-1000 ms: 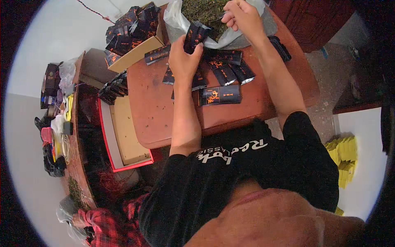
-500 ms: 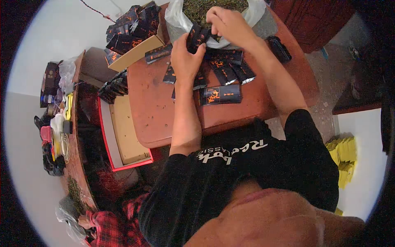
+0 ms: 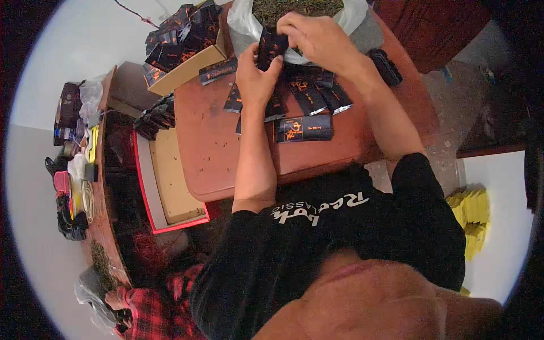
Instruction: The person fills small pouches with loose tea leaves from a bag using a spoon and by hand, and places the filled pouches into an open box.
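My left hand (image 3: 256, 80) is closed around a small black foil pouch (image 3: 270, 48) with orange print, holding it upright above the table's far side. Fingers curled, my right hand (image 3: 317, 42) is at the pouch's upper right edge; whatever it pinches there is hidden. Just beyond both hands sits a clear plastic bag (image 3: 240, 21) of loose, dark green dried leaves (image 3: 300, 8). Several similar black pouches lie under and around my wrists, among them a flat pouch (image 3: 304, 128) nearest me.
A cardboard box (image 3: 190, 69) heaped with black pouches stands at the table's (image 3: 218, 164) far left. Below it is a red-edged box (image 3: 170, 175). A black object (image 3: 385, 66) lies at right. Another person's checked sleeve (image 3: 150, 309) shows lower left, beside a cluttered shelf (image 3: 105, 209).
My right hand has shifted slightly left and its fingers now meet the pouch's upper edge. The pouch has turned a little in my left hand, which stays in nearly the same place.
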Tool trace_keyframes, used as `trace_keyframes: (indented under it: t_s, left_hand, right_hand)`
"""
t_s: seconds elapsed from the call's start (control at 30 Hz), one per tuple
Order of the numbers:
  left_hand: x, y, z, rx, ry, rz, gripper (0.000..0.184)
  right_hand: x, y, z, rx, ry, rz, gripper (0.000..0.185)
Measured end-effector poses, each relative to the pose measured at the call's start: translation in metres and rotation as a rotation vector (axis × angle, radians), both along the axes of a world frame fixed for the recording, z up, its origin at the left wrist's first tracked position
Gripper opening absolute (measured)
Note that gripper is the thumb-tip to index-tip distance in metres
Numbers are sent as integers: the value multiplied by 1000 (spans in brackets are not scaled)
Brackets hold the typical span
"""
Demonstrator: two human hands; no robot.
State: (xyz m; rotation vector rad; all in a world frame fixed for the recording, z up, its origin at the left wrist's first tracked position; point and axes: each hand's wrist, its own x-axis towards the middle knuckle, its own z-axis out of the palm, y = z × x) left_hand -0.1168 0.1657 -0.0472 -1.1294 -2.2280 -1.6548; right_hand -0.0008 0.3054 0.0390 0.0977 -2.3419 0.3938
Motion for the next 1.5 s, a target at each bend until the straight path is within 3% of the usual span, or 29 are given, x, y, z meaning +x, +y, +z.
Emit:
trace_keyframes:
  t_s: [0.17, 0.27, 0.37, 0.5, 0.6, 0.7, 0.8, 1.2, 1.5]
  left_hand:
    - [-4, 2, -4, 33, -31, -30, 49]
    - [-4, 1, -4, 34, 3, -17, 49]
    - [-5, 2, -6, 25, 16, -14, 49]
    - [-5, 0, -5, 3, 55, 1, 48]
    - [-3, 0, -3, -8, 18, -7, 50]
    - [1, -1, 3, -6, -49, -12, 48]
    - [1, 0, 2, -17, -47, 0, 49]
    - [2, -1, 4, -27, -29, 13, 52]
    - [-2, 0, -2, -9, -1, -27, 52]
  right_hand:
    - [5, -1, 3, -105, 59, 29, 14]
    - [14, 4, 14, -474, -2, -136, 25]
    - [22, 16, 23, -454, 74, -190, 27]
    - [26, 28, 21, -468, -140, -351, 26]
    - [4, 57, -27, -4, 91, -444, 28]
    - [-9, 51, -37, -235, -88, -465, 28]
    - [-25, 36, -53, -529, -10, -348, 33]
    - [-7, 50, -46, -827, 95, -277, 29]
    - [11, 25, -1, -945, 118, -96, 30]
